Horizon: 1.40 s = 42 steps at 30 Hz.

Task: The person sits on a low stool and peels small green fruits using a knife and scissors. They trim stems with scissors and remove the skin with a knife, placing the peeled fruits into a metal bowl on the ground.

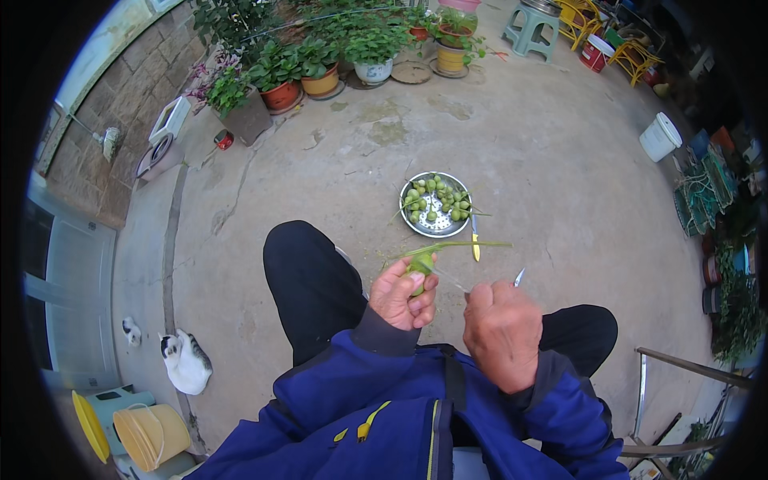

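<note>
Raised in front of me, my left hand (403,297) grips a round green fruit (422,264). A long green stem (468,244) lies across the top of it. From the fruit a thin pale strip (453,279) runs to my right hand (503,336), which is closed around its end; whether this is string or a blurred blade I cannot tell. Just beyond my right knuckles a small pointed blade (519,276) shows, its lower part hidden. A perforated metal basin (443,225) on the floor holds several green fruits (414,195). Beside it lies a yellow-handled knife (476,249).
Potted plants (321,72) line the far side. A white bucket (660,137) and nets (705,192) stand at right, above a metal rail (693,365). A white cat (187,366) lies on the concrete at left, near a yellow bucket (151,435). Green stool (531,30) stands at the back.
</note>
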Available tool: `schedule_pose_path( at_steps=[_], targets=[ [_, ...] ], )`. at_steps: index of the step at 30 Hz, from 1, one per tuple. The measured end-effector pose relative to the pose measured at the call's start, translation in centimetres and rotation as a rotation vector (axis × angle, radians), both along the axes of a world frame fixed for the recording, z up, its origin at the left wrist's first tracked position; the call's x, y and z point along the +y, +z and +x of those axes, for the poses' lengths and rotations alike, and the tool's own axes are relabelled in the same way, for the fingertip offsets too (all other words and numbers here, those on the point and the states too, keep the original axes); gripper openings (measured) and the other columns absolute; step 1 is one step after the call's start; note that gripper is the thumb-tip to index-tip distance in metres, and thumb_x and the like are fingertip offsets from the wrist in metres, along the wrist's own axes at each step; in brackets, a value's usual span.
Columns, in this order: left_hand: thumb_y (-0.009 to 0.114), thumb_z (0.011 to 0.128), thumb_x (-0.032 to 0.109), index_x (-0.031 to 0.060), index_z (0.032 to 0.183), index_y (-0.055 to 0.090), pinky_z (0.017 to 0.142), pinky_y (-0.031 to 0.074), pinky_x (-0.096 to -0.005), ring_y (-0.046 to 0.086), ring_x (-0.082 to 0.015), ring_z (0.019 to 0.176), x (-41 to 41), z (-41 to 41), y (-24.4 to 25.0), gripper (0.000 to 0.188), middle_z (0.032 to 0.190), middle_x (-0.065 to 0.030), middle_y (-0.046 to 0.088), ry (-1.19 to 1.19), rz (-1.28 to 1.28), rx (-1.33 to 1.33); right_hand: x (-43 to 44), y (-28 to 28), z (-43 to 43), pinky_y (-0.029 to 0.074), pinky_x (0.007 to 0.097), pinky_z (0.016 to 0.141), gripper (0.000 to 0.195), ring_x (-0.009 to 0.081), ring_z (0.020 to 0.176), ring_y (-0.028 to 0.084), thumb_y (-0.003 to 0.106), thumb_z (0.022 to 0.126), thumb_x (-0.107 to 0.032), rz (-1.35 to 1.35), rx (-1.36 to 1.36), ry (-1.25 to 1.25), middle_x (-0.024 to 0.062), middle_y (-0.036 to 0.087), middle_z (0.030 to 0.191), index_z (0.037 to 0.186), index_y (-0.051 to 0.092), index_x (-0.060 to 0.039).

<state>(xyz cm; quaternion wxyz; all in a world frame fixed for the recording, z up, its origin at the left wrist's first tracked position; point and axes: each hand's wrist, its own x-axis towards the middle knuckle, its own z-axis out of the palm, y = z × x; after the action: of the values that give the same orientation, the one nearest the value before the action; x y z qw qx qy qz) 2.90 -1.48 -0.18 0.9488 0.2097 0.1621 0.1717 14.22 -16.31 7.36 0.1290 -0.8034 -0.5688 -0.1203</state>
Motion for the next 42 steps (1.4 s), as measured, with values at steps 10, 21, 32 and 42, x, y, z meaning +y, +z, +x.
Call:
schedule_pose_path(
  at_steps=[10,21,32,42],
  targets=[
    [0.056,0.101,0.011,0.0024,0.136,0.054,0.046,0.040,-0.0250,0.042,-0.0080,0.061,0.0,-0.2,-0.3,0.036,0.098,-0.0055,0.060,0.071,0.082,0.029,0.4,0.4,-0.9,0.047,0.0418,0.054,0.012,0.0297,0.063,0.059,0.064,0.075,-0.007,0.037,0.030,0.011,0.0133,0.053,0.074,0.079,0.052,-0.0059],
    [0.054,0.097,0.008,0.0042,0.135,0.051,0.047,0.041,-0.0270,0.043,-0.0088,0.062,-0.4,0.0,0.0,0.038,0.100,-0.0071,0.058,0.130,0.141,0.175,-0.1,0.0,-0.8,0.047,0.0434,0.055,0.013,0.0313,0.064,0.060,0.064,0.075,-0.006,-0.032,0.040,0.035,0.0144,0.054,0.075,0.079,0.052,-0.0056],
    [0.058,0.099,0.019,0.0015,0.136,0.051,0.053,0.046,-0.0265,0.052,-0.0141,0.075,0.2,0.3,0.1,0.041,0.106,-0.0104,0.057,0.004,0.011,-0.023,-0.5,0.0,0.7,0.048,0.0433,0.056,0.012,0.0314,0.064,0.060,0.066,0.078,-0.005,0.052,0.040,-0.061,0.0132,0.054,0.075,0.080,0.054,-0.0060],
    [0.058,0.101,0.017,-0.0011,0.144,0.048,0.050,0.044,-0.0244,0.051,-0.0135,0.073,0.6,0.6,-0.3,0.048,0.105,-0.0113,0.055,-0.097,0.068,-0.036,-0.3,0.1,1.5,0.049,0.0443,0.058,0.011,0.0331,0.066,0.062,0.066,0.082,-0.006,0.027,0.091,-0.053,0.0149,0.056,0.075,0.081,0.055,-0.0055]
  ],
)
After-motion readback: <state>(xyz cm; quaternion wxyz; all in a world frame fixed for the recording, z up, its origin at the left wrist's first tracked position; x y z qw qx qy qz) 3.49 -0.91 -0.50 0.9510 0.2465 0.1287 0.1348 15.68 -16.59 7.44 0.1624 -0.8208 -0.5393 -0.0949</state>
